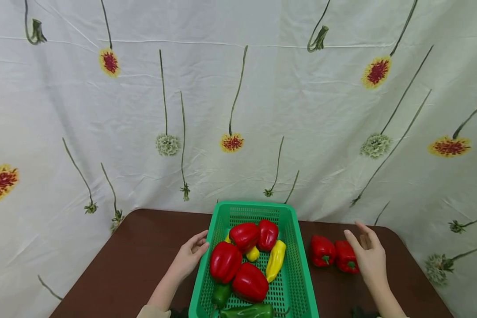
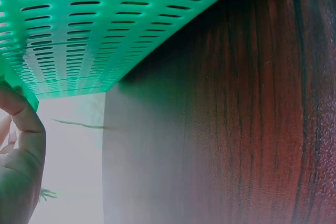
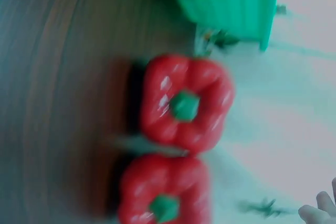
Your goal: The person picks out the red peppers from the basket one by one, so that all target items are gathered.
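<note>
A green plastic basket (image 1: 298, 265) holds several red bell peppers (image 1: 249, 281), a long yellow pepper (image 1: 276, 260), more yellow pieces partly hidden beneath the red ones, and green peppers (image 1: 248, 311) at the near end. My left hand (image 1: 191, 255) is at the basket's left rim, fingers loosely bent; its fingertips meet the rim in the left wrist view. Two red bell peppers with green stems, one (image 1: 323, 251) left of the other (image 1: 346, 257), sit side by side right of the basket. Beside the right one, my right hand (image 1: 370, 256) is raised with thumb and fingers apart, holding nothing.
A dark brown wooden table (image 1: 151, 247) bears the basket and the loose peppers. Behind it hangs a white cloth (image 1: 206, 101) printed with flowers. The table's far edge lies close to the cloth.
</note>
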Demonstrator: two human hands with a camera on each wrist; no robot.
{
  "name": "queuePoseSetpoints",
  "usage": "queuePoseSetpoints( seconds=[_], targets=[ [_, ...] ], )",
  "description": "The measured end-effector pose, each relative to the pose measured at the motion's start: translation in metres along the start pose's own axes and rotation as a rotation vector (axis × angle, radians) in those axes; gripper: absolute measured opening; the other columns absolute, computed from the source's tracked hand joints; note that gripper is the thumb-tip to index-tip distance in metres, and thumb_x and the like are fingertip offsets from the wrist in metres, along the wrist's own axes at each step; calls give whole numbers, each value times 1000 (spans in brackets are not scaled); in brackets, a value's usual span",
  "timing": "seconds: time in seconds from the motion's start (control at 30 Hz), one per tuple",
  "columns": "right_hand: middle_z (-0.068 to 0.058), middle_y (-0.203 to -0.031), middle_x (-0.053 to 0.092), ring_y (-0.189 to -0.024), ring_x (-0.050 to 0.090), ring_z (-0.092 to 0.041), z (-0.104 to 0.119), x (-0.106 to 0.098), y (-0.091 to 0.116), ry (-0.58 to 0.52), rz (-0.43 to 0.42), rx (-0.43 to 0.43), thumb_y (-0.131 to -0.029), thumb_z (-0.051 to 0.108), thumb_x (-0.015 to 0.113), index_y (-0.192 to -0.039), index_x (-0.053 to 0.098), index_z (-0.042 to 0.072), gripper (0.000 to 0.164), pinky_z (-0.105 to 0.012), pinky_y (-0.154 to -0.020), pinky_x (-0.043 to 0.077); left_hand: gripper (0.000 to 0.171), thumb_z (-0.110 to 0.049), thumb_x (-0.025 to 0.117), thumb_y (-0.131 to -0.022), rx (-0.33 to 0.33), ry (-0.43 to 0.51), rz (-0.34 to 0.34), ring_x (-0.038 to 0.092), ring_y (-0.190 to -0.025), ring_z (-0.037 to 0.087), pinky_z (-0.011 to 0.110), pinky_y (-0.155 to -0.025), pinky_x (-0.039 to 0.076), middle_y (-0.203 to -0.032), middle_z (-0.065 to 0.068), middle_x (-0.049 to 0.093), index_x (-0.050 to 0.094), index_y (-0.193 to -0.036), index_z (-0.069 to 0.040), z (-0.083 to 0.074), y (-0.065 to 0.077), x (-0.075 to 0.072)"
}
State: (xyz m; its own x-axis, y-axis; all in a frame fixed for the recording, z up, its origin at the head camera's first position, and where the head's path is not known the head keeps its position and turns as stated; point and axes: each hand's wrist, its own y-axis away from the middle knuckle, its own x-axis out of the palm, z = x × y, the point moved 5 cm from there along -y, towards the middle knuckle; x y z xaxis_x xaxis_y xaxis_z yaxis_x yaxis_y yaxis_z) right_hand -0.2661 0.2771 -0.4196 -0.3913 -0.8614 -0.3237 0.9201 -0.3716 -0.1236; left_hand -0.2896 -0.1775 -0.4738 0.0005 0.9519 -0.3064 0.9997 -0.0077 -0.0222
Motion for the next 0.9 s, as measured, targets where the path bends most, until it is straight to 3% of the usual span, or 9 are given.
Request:
queuePoseSetpoints(
  seconds=[0.2, 0.47, 0.6, 0.73, 0.9],
  targets=[
    [-4, -152, 38, -144, 34, -14, 30, 23, 13, -20, 139, -141, -97, 29, 64, -149, 41, 12, 58, -2, -101, 31, 47, -13, 59, -99, -3, 1, 0, 59, -101, 20, 20, -77, 48, -115, 15, 59, 48, -143, 0, 2, 0, 0],
    [-11, -152, 40, -142, 37, -31, 56, 55, 39, -79, 332, -181, -93, 21, 70, -148, 41, 11, 63, -3, -96, 36, 47, -13, 59, -99, -3, 2, 1, 60, -103, 23, 20, -78, 48, -116, 16, 59, 48, -143, 1, 4, -1, 1],
    [-12, -150, 44, -140, 42, -31, 61, 72, 53, -27, 400, -192, -89, 22, 74, -146, 43, 15, 65, -21, -104, 43, 47, -13, 59, -99, 0, -3, 2, 60, -102, 22, 21, -78, 48, -116, 15, 59, 48, -143, 1, 4, 0, 1],
    [-9, -149, 46, -138, 44, -30, 63, 89, 68, 34, 456, -197, -83, 29, 80, -145, 45, 20, 71, -47, -110, 39, 47, -13, 58, -99, 3, -1, 4, 60, -103, 22, 21, -78, 48, -117, 16, 59, 48, -143, 1, 2, 0, 1],
    [-4, -147, 48, -135, 46, -32, 65, 110, 86, 92, 533, -202, -77, 34, 84, -143, 48, 21, 76, -50, -107, 41, 47, -12, 58, -100, 11, 18, 6, 59, -105, 23, 19, -79, 48, -117, 16, 58, 48, -143, 1, 2, -1, 0]
  ],
)
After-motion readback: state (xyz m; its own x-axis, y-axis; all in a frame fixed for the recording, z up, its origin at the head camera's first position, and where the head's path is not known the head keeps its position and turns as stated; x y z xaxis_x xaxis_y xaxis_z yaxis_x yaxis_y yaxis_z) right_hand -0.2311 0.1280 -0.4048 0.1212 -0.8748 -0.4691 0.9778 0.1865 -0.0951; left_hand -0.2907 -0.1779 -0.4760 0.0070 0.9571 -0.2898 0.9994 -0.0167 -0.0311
